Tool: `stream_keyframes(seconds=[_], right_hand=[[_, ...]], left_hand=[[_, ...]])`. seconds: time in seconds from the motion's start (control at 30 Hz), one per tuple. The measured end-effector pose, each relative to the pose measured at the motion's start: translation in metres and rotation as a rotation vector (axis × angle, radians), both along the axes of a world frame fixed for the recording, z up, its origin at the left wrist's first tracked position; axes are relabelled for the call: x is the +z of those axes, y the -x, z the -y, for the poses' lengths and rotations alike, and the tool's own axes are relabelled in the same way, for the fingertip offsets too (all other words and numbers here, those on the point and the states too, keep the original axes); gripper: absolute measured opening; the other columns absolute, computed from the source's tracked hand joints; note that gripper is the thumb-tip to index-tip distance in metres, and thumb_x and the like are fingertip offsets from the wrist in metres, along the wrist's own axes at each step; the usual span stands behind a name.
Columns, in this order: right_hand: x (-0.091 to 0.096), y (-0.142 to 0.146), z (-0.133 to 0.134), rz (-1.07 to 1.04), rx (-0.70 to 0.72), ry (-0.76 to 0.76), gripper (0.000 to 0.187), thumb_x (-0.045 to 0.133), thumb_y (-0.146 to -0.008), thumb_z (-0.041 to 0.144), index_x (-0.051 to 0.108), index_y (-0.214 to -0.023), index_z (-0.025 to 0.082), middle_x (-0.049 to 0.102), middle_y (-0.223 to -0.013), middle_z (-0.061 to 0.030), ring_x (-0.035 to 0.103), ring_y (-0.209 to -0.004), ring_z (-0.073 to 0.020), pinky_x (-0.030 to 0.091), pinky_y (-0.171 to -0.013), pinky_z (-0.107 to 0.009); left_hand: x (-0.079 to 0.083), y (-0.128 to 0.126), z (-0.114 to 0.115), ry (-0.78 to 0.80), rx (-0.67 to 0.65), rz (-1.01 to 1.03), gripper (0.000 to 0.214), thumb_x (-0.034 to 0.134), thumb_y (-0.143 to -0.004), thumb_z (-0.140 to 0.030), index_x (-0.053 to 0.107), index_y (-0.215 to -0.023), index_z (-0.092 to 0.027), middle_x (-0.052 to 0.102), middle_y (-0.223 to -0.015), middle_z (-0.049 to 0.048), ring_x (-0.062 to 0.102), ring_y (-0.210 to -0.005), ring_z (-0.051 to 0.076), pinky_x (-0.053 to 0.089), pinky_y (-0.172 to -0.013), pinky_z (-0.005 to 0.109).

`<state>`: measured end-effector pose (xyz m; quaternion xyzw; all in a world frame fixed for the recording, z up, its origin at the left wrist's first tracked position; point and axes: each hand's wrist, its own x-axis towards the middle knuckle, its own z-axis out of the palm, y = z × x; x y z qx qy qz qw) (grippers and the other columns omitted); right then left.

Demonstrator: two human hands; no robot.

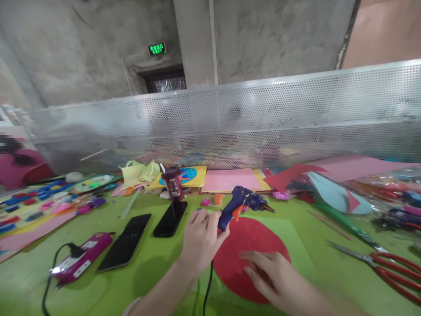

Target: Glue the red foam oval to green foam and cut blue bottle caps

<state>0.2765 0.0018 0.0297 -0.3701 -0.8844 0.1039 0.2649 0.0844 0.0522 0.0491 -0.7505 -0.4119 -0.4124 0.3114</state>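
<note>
My left hand point(204, 235) is closed round the lower handle of a dark blue hot glue gun point(241, 202), whose nozzle points right and whose black cord hangs down below. Beneath it lies a red paper circle point(237, 272) on a light green sheet point(299, 243). Over the circle's right part is my right hand point(271, 274), its fingers stretched out and apart, holding nothing. Its fingertips are at the red paper; whether they press on it I cannot tell.
Left of my arms are two phones point(126, 241) point(171, 219) and a purple power strip point(82, 259). A drink cup point(173, 184) stands behind them. Red-handled scissors point(391, 272) lie at right. Paper sheets point(230, 179) line a perforated metal screen point(263, 118). At far left a person's pink sleeve point(26, 164) shows.
</note>
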Motion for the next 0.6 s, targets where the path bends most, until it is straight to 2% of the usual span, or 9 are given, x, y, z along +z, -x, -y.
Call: stream_keyframes(seconds=[0.1,0.17,0.27,0.37,0.43,0.5,0.6], right_hand=[[-0.008,0.0,0.002,0.097,-0.02,-0.225,0.024,0.036,-0.091,0.021,0.053,-0.108,0.021,0.067,-0.07,0.0008,0.06,-0.054,-0.0155,0.044,-0.052,-0.027],[-0.005,-0.002,0.003,0.128,-0.001,-0.408,0.023,0.036,-0.091,0.017,0.052,-0.108,0.016,0.065,-0.065,0.0003,0.057,-0.049,-0.0144,0.04,-0.048,-0.027],[0.014,-0.008,0.007,0.165,0.023,-0.716,0.024,0.042,-0.087,0.01,0.053,-0.108,0.01,0.062,-0.062,-0.0008,0.053,-0.052,-0.0147,0.038,-0.051,-0.029],[0.036,-0.015,0.019,0.207,-0.136,-0.919,0.026,0.044,-0.085,0.01,0.057,-0.107,0.014,0.063,-0.066,-0.001,0.05,-0.06,-0.0167,0.035,-0.059,-0.033],[0.041,-0.016,0.027,0.238,-0.276,-0.947,0.03,0.037,-0.087,0.013,0.059,-0.107,0.018,0.064,-0.071,-0.0025,0.05,-0.067,-0.0184,0.035,-0.064,-0.035],[0.039,-0.014,0.033,0.289,-0.371,-0.913,0.034,0.035,-0.087,0.014,0.06,-0.109,0.021,0.063,-0.074,-0.0039,0.051,-0.073,-0.0198,0.035,-0.068,-0.036],[0.035,-0.011,0.036,0.365,-0.39,-0.873,0.035,0.042,-0.083,0.011,0.061,-0.109,0.026,0.063,-0.076,-0.0031,0.054,-0.075,-0.0197,0.037,-0.066,-0.035]], left_hand=[[0.0,0.004,-0.003,-0.015,0.038,-0.034,0.009,0.057,-0.073,-0.014,0.058,-0.082,-0.015,0.058,-0.056,0.0017,0.055,-0.059,0.019,0.041,-0.063,0.03],[0.0,0.004,-0.003,-0.005,0.045,-0.056,0.009,0.056,-0.074,-0.015,0.057,-0.082,-0.015,0.059,-0.058,0.0027,0.055,-0.061,0.019,0.041,-0.064,0.031],[-0.002,0.001,-0.001,0.024,0.031,-0.089,0.008,0.056,-0.075,-0.016,0.057,-0.083,-0.015,0.059,-0.058,0.0027,0.055,-0.061,0.019,0.041,-0.064,0.032],[-0.004,-0.005,0.004,0.024,0.027,-0.104,0.01,0.055,-0.074,-0.015,0.056,-0.085,-0.015,0.06,-0.058,0.0024,0.054,-0.059,0.019,0.041,-0.067,0.033],[-0.006,-0.01,0.007,0.031,0.034,-0.118,0.012,0.056,-0.073,-0.012,0.056,-0.084,-0.015,0.061,-0.058,0.0023,0.054,-0.059,0.019,0.041,-0.068,0.034],[-0.008,-0.014,0.009,0.058,0.044,-0.127,0.012,0.057,-0.071,-0.011,0.055,-0.082,-0.015,0.06,-0.056,0.0017,0.054,-0.058,0.019,0.041,-0.069,0.034],[-0.011,-0.019,0.011,0.086,0.053,-0.12,0.01,0.057,-0.069,-0.01,0.055,-0.075,-0.016,0.057,-0.051,0.0003,0.054,-0.054,0.018,0.042,-0.068,0.035]])
